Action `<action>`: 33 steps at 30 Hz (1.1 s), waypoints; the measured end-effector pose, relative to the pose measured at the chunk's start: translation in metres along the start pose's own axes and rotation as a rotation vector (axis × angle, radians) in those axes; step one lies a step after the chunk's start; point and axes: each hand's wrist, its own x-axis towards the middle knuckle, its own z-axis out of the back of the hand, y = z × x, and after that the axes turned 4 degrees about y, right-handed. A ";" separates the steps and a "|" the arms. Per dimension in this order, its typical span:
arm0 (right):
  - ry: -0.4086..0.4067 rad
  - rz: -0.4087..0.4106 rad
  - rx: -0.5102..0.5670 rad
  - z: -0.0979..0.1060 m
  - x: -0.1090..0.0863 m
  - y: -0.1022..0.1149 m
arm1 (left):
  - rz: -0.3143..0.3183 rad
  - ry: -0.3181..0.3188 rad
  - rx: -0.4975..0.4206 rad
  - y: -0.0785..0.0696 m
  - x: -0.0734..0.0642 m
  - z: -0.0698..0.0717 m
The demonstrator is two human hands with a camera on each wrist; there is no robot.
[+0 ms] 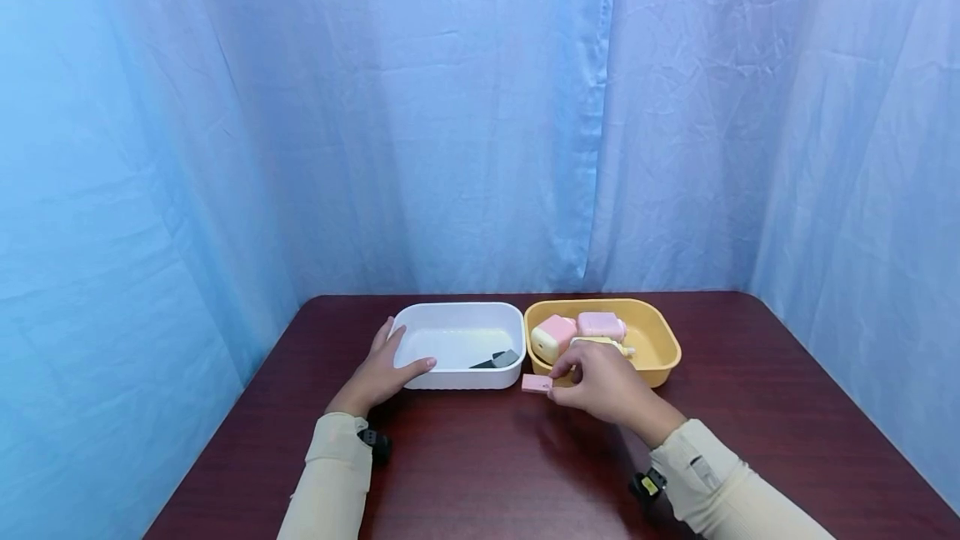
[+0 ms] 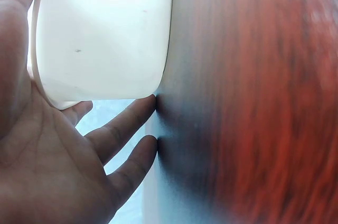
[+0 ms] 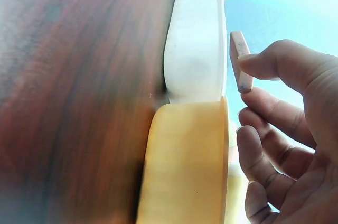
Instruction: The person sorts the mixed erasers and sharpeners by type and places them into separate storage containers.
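Note:
My right hand [image 1: 606, 382] pinches a small flat pink block [image 1: 536, 383] between thumb and fingers. It holds the block in front of where the two trays meet, above the table. In the right wrist view the pink block [image 3: 241, 63] stands edge-on, level with the tray rims. My left hand [image 1: 386, 373] rests at the near left corner of the white tray [image 1: 457, 379], thumb over the front rim. Its other fingers, nearly straight and spread, lie along the tray's outside in the left wrist view. A grey and black piece [image 1: 498, 359] lies in the white tray.
Right beside the white tray stands a yellow tray [image 1: 663, 348]. Inside are a pink and cream block-shaped item [image 1: 553, 337], a pink-lilac one [image 1: 600, 325] and a yellow one with a pale tip [image 1: 621, 347]. Blue curtains [image 1: 450, 123] surround the dark red table [image 1: 465, 457].

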 end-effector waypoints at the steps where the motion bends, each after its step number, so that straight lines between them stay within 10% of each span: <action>1: -0.005 -0.001 -0.004 0.000 0.002 0.001 | 0.000 0.001 -0.002 0.000 0.000 0.000; 33: -0.024 -0.022 -0.105 0.002 0.048 0.014 | 0.016 0.010 0.004 0.000 0.000 0.000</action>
